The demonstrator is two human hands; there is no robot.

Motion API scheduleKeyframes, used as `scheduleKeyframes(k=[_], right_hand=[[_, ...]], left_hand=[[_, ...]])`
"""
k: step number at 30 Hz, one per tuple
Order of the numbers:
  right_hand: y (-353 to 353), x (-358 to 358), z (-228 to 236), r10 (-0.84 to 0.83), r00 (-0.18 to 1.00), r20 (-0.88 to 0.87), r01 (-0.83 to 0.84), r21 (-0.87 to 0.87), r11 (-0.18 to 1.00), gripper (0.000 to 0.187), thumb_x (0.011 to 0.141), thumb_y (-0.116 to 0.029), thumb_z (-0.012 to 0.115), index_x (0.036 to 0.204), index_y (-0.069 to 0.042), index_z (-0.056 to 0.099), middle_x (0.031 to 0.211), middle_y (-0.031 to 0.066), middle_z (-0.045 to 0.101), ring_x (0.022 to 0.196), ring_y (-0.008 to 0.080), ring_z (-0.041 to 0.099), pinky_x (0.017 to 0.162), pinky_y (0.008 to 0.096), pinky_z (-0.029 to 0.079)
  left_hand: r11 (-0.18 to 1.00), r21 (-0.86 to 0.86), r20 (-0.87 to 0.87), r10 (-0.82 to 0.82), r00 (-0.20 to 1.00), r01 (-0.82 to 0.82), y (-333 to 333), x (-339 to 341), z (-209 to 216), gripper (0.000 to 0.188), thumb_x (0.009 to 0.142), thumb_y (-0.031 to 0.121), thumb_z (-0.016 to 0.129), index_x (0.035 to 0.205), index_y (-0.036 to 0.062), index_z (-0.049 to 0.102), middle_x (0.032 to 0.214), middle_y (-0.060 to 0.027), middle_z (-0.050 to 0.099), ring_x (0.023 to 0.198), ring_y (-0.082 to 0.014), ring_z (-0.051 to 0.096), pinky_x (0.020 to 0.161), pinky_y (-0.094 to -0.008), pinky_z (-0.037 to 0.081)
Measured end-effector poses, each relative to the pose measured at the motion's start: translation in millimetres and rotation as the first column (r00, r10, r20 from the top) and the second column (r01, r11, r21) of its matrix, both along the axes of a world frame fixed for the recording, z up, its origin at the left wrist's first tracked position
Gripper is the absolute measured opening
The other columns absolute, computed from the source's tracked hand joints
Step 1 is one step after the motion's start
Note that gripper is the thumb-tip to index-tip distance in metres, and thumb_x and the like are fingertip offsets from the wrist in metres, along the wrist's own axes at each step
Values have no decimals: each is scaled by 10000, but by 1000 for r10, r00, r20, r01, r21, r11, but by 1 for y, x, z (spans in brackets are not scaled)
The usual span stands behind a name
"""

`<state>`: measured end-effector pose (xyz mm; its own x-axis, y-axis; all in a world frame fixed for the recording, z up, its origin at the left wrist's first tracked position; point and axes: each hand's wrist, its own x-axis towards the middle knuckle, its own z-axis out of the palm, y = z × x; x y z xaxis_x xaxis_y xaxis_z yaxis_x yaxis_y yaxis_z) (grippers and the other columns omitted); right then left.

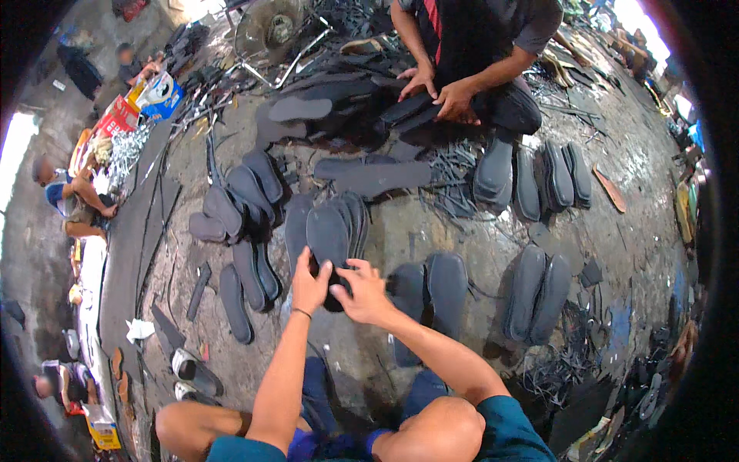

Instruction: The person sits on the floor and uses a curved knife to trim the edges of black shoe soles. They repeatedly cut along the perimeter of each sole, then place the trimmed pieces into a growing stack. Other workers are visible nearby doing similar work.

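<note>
A black shoe sole (329,229) lies lengthwise before me, its heel end between my hands, with more soles close beside it. On the left edge of its heel my left hand (310,283) is closed, thumb over the top. From the other side my right hand (365,296) grips the same heel, thumb and fingers somewhat apart. Part of the heel is hidden by my fingers. Just right of my right hand are a pair of dark soles (446,285). Left of my left hand, several soles (236,323) rest on the floor.
Across from me a person's hands (456,98) handle dark pieces. Stacked soles (494,171) and another pair (528,286) stand to the right. Black strip scraps (558,358) litter the floor at lower right. A metal frame (286,73) lies at the back. Other people sit at far left.
</note>
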<state>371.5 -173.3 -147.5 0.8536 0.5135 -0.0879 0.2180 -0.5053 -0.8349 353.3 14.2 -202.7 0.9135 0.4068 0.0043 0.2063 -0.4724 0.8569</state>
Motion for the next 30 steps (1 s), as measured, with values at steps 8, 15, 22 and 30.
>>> scheduleKeyframes(k=[8, 15, 22, 30], right_hand=[[-85, 247, -64, 178, 523, 834, 514, -474, 715, 578, 909, -103, 603, 1475, -126, 485, 1397, 87, 552, 1358, 326, 469, 1166, 496, 318], [-172, 170, -3, -227, 933, 278, 296, -238, 925, 385, 961, -125, 621, 1341, -71, 586, 1344, 159, 610, 1245, 343, 577, 1056, 435, 446], [-225, 77, -29, -615, 730, -297, 683, 328, 653, 377, 1035, -109, 578, 1387, 22, 544, 1268, 84, 643, 1171, 160, 589, 1016, 301, 449], [-219, 37, -4, -536, 603, -591, 797, 471, 377, 403, 1033, -135, 596, 1402, 13, 531, 1261, 70, 633, 1163, 140, 580, 1038, 297, 444]], left_hand=[[988, 156, -68, 8, 998, 2, -37, 13, 40, 745, 895, 292, 764, 1468, -41, 423, 1445, -226, 520, 1269, -343, 564, 1020, -444, 482], [997, 50, 157, -65, 985, 57, -19, 111, 79, 424, 954, 198, 677, 1318, 4, 580, 1306, -165, 606, 1184, -323, 589, 1010, -412, 453], [715, 446, -209, -502, 839, 538, -68, 270, 37, 698, 831, 313, 716, 1454, 107, 479, 1500, -164, 486, 1422, -358, 392, 1145, -542, 343], [357, 610, -567, -428, 704, 707, -68, 328, -1, 1200, 569, 297, 925, 1555, 132, 262, 1517, -208, 390, 1357, -434, 421, 1085, -555, 423]])
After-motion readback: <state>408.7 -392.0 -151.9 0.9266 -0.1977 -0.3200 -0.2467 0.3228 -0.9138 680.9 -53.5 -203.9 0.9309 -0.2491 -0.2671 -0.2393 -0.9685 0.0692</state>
